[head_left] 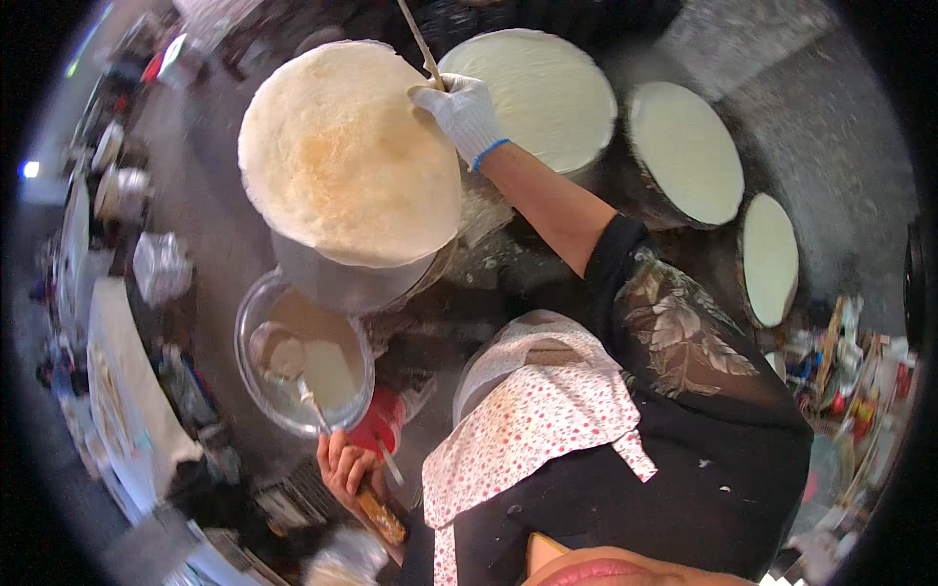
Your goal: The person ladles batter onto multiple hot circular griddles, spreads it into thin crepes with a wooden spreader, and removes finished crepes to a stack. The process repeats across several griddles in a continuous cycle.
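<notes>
My left hand (347, 469) is bare and wrapped round the handle of a ladle (313, 402). The ladle's cup rests in pale batter inside a clear round bowl (241, 337). My right hand (461, 112), in a white knitted glove with a blue cuff, reaches far forward. Its fingers close round a thin stick (420, 41), with the thumb at the edge of a large round pancake (347, 156). Browned in the middle, the pancake lies off-centre over a grey round griddle (342, 283). Whether the thumb also pinches the pancake's edge, I cannot tell.
Pale batter rounds cover three more griddles, at the far middle (537, 93), the right (689, 151) and the far right (770, 259). A red container (379, 420) stands beside the bowl. Another rounded vessel (469, 376) is partly behind my apron. Clutter lines both sides.
</notes>
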`<state>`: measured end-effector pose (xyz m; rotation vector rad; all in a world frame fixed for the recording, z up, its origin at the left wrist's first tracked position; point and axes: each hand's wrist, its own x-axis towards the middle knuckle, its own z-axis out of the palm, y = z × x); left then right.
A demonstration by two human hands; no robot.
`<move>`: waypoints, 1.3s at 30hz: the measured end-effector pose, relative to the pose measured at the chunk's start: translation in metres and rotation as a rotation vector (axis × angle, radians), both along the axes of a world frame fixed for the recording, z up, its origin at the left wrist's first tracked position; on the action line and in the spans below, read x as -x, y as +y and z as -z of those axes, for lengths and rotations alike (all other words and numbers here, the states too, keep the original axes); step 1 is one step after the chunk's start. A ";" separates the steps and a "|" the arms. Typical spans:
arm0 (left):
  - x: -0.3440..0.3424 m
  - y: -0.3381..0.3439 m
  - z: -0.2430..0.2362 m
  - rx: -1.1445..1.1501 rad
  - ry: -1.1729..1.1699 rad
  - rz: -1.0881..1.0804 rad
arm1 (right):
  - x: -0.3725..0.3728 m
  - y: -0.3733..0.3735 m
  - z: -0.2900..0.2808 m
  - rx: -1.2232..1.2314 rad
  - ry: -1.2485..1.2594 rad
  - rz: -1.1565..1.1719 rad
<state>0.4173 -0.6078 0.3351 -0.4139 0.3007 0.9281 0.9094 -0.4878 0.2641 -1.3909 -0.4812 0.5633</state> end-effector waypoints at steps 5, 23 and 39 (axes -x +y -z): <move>-0.029 0.003 -0.011 -0.052 0.018 0.105 | -0.130 -0.071 0.038 0.061 0.112 0.274; -0.195 0.037 -0.037 -0.032 0.055 0.298 | -0.284 -0.169 0.105 1.002 -0.522 0.539; -0.227 0.044 -0.040 -0.032 0.098 0.328 | -0.345 -0.144 0.097 0.905 -0.303 0.131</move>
